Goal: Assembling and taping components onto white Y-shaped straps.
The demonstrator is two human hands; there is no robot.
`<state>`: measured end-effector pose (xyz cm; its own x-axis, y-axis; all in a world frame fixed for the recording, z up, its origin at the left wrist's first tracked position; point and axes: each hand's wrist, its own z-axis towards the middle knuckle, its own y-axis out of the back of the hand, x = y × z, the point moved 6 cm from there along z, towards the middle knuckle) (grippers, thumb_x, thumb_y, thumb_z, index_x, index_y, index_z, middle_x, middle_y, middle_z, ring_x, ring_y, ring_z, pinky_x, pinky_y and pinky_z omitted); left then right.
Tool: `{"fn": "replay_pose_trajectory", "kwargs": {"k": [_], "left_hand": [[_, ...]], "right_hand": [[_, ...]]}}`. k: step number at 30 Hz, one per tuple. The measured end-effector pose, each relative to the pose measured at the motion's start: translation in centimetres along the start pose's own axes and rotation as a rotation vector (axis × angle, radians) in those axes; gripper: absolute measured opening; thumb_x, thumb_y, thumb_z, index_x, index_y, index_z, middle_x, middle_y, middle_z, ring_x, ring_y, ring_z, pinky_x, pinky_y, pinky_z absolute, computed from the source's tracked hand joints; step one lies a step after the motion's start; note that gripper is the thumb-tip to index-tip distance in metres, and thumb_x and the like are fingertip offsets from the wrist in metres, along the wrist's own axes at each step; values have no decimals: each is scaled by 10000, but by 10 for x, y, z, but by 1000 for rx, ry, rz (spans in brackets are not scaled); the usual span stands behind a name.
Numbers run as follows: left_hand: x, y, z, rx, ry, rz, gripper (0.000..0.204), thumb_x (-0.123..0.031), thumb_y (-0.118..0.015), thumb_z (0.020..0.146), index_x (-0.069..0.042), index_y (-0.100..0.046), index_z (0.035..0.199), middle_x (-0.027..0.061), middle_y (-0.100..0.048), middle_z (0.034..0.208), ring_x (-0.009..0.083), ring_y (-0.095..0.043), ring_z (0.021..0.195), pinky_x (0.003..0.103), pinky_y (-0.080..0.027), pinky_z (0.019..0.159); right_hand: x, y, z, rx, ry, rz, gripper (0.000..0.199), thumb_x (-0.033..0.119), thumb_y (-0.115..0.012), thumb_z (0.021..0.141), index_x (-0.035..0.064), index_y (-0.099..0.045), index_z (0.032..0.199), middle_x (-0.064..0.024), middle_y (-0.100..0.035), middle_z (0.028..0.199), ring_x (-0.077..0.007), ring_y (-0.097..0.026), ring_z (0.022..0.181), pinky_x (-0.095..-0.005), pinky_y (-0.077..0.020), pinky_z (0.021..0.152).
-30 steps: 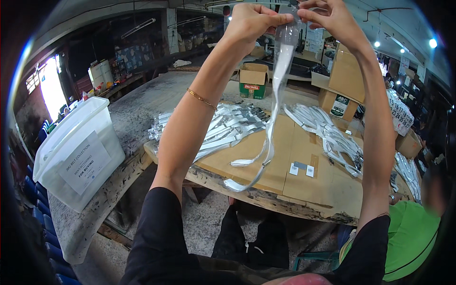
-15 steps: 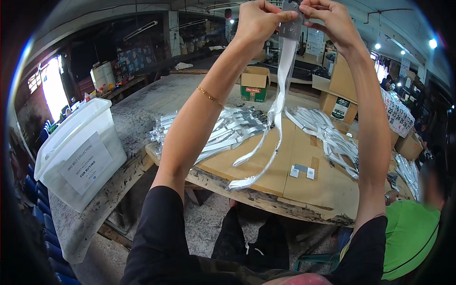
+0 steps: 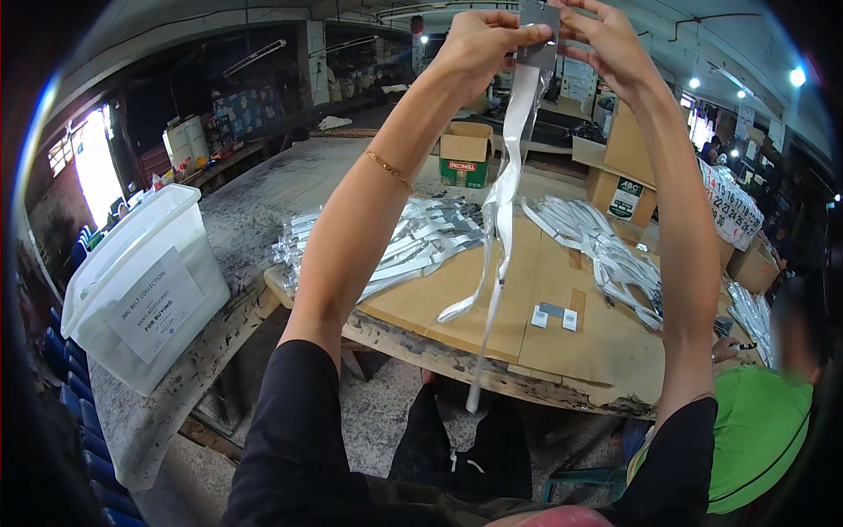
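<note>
Both my arms are raised high. My left hand and my right hand pinch the top of a long white strap that has a small grey tag at its upper end. The strap hangs straight down in loose loops, its lower end dangling past the front edge of the cardboard-covered table. A thin gold bracelet is on my left forearm. Below lie two piles of similar white straps, one pile on the left and another on the right.
A clear plastic bin with a paper label sits on the worn bench at left. Cardboard boxes stand behind the table. A person in a green shirt sits at lower right. Small white tags lie on the cardboard.
My hands have lifted the strap higher. Its curled lower loops have straightened out and now hang lower, past the table's front edge.
</note>
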<state>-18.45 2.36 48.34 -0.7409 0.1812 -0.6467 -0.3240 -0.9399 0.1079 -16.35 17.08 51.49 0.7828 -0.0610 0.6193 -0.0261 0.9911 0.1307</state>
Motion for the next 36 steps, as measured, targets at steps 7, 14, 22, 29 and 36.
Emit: {"fn": "replay_pose_trajectory", "kwargs": {"k": [7, 14, 22, 29, 36], "left_hand": [[1, 15, 20, -112, -58, -77, 190, -123, -702, 848, 39, -622, 906, 84, -661, 769, 124, -603, 594, 241, -485, 528], [8, 4, 27, 78, -66, -269, 258, -162, -609, 921, 60, -600, 1052, 93, -647, 885, 136, -617, 771, 266, -495, 644], [24, 13, 25, 128, -90, 36, 250, -8, -630, 832, 85, -620, 1064, 139, -649, 978, 172, -640, 882, 275, -529, 775], [12, 1, 17, 41, -76, 7, 228, -118, -673, 852, 36, -647, 1018, 83, -646, 923, 140, -607, 823, 278, -499, 752], [9, -3, 16, 65, -65, 194, 180, -154, -655, 881, 10, -630, 950, 73, -645, 922, 126, -614, 818, 280, -500, 763]], "right_hand": [[10, -20, -5, 63, 18, -45, 187, 97, -600, 917, -30, -591, 1053, -104, -658, 964, -158, -638, 852, -281, -544, 749], [-19, 7, 26, 80, 115, 150, 184, 38, -636, 881, -23, -593, 1049, -88, -652, 919, -159, -636, 817, -265, -539, 742], [4, -1, 6, 18, 182, -87, 432, -45, -635, 813, 54, -523, 1219, -62, -639, 908, -121, -611, 775, -240, -515, 650], [15, 2, 10, 38, 249, -176, 248, 32, -651, 851, 23, -594, 1092, -38, -628, 859, -97, -594, 709, -242, -518, 619], [36, 3, 9, 216, 187, -350, 188, 89, -639, 885, 0, -611, 1048, -38, -630, 834, -104, -591, 668, -238, -521, 635]]}}
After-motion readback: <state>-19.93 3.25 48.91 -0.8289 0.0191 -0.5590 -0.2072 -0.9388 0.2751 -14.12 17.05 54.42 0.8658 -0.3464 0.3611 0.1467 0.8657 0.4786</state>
